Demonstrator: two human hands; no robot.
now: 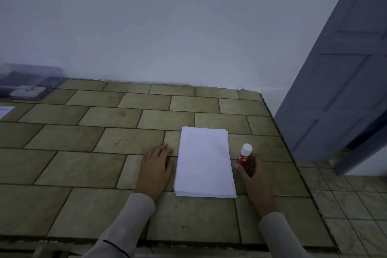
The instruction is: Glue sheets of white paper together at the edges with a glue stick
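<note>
Paper (pixel 205 161) between left hand (pixel 156 165), right hand (pixel 251 168); latter seemingly gripping glue stick (pixel 244 154).

Counter (pixel 83 169): tan rectangular tiles with dark grout, lying under both hands. White wall (pixel 167 27) rises beyond them at the counter's far edge. Clear plastic box (pixel 31 84) stands against the wall, well to the left of the left hand (pixel 156 165); contents unclear. Blue-grey panelled door (pixel 339 90) stands beyond and to the right of the right hand (pixel 253 169). Smaller floor tiles (pixel 356 205) show right of that hand.
</note>
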